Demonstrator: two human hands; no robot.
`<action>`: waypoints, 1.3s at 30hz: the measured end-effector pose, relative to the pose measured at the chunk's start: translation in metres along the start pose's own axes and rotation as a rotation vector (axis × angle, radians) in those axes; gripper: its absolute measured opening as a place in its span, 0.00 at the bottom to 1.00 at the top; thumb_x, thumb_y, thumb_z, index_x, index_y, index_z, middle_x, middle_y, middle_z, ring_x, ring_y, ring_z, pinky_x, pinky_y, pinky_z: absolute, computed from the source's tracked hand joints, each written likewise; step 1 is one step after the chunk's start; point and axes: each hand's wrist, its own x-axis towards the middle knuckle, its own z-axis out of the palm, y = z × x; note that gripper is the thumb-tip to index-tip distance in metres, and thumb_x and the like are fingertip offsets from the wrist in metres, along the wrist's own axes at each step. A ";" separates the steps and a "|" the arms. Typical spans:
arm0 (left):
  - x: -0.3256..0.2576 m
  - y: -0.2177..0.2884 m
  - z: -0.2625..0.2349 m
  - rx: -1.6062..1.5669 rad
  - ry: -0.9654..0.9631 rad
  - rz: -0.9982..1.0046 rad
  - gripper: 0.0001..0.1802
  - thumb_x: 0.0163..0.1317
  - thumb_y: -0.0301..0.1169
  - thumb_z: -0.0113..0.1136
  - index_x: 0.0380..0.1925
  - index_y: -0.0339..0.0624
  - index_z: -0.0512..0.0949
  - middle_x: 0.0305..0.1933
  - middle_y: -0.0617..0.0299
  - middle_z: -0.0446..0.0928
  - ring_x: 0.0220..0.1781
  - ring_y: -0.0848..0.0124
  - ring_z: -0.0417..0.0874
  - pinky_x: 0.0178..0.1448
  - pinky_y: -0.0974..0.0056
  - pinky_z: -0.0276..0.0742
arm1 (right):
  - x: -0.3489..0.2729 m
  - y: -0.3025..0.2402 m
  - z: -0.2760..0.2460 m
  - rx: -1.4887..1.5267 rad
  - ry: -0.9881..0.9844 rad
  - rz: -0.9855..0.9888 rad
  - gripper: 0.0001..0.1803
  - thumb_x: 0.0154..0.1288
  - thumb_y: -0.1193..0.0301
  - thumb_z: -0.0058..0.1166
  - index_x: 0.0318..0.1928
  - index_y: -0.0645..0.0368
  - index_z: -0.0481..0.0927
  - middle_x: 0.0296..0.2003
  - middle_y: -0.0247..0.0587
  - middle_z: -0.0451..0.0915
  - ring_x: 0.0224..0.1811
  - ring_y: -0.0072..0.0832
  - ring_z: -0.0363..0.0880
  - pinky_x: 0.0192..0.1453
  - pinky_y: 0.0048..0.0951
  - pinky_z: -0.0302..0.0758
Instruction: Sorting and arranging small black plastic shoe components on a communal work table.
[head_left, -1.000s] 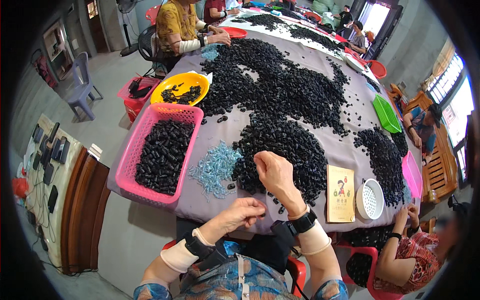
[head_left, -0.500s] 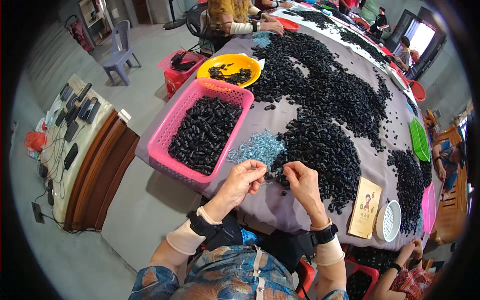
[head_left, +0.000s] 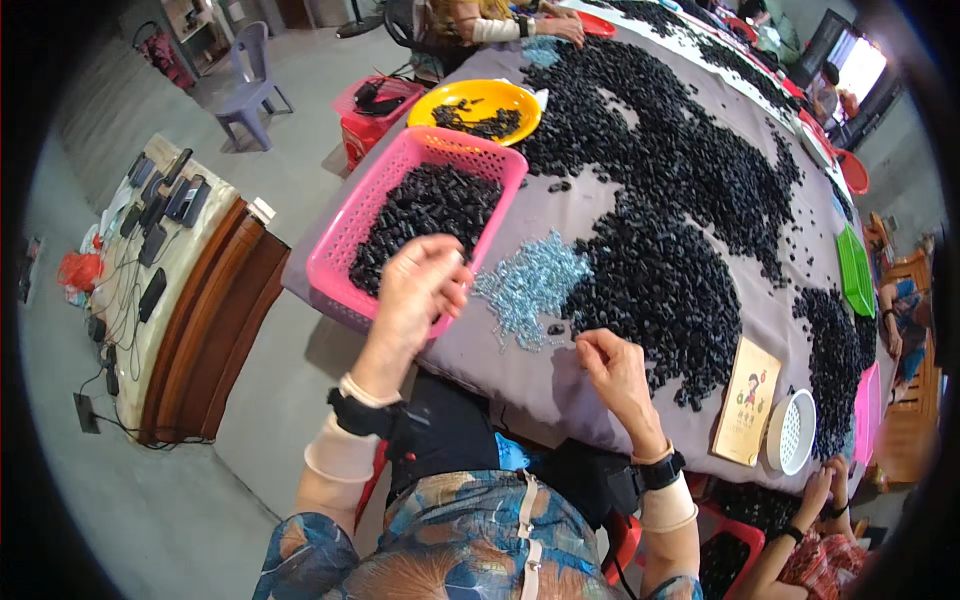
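Observation:
My left hand (head_left: 418, 292) is over the near right edge of a pink perforated basket (head_left: 325, 262), its fingers curled. Whatever it may hold is hidden. Small black plastic parts (head_left: 425, 205) fill much of the basket. My right hand (head_left: 615, 378) is at the near side of a large heap of small black pieces (head_left: 655, 285), thumb and fingertips pressed together. Anything between them is too small to make out. Between my hands and farther back lies a pile of small, clear bluish pieces (head_left: 538, 285), with a loose black piece (head_left: 556, 328) at its near edge.
Behind the basket stands a yellow bowl (head_left: 532, 95) with black parts inside. On the right are a tan booklet (head_left: 747, 400), a white strainer (head_left: 792, 432) and a green basket (head_left: 855, 270). Other people sit around the cloth-covered table; one person's hand (head_left: 565, 28) is at the far side.
My left hand has moved left and away from me, from beside the right hand to the basket. My right hand stays near the black heap. The view has shifted slightly.

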 end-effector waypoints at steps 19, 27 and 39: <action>-0.065 -0.048 0.162 0.725 -0.929 0.796 0.11 0.49 0.26 0.65 0.34 0.38 0.79 0.37 0.58 0.75 0.42 0.58 0.74 0.48 0.58 0.70 | 0.035 0.004 0.015 -0.611 0.091 -0.057 0.03 0.57 0.69 0.55 0.30 0.53 0.78 0.27 0.39 0.80 0.29 0.42 0.80 0.30 0.42 0.75; -0.058 -0.069 0.182 0.884 -1.251 0.696 0.07 0.51 0.31 0.60 0.25 0.40 0.81 0.31 0.53 0.78 0.38 0.54 0.81 0.42 0.52 0.74 | 0.026 -0.001 0.013 -0.430 -0.006 -0.146 0.06 0.59 0.68 0.54 0.31 0.56 0.79 0.28 0.44 0.81 0.31 0.45 0.80 0.32 0.43 0.75; -0.055 -0.068 0.191 1.003 -1.385 0.651 0.04 0.50 0.29 0.56 0.23 0.40 0.76 0.29 0.55 0.77 0.33 0.55 0.80 0.37 0.55 0.75 | 0.019 -0.012 0.019 -0.202 -0.120 -0.052 0.07 0.56 0.67 0.55 0.31 0.57 0.81 0.26 0.48 0.81 0.31 0.47 0.81 0.36 0.45 0.76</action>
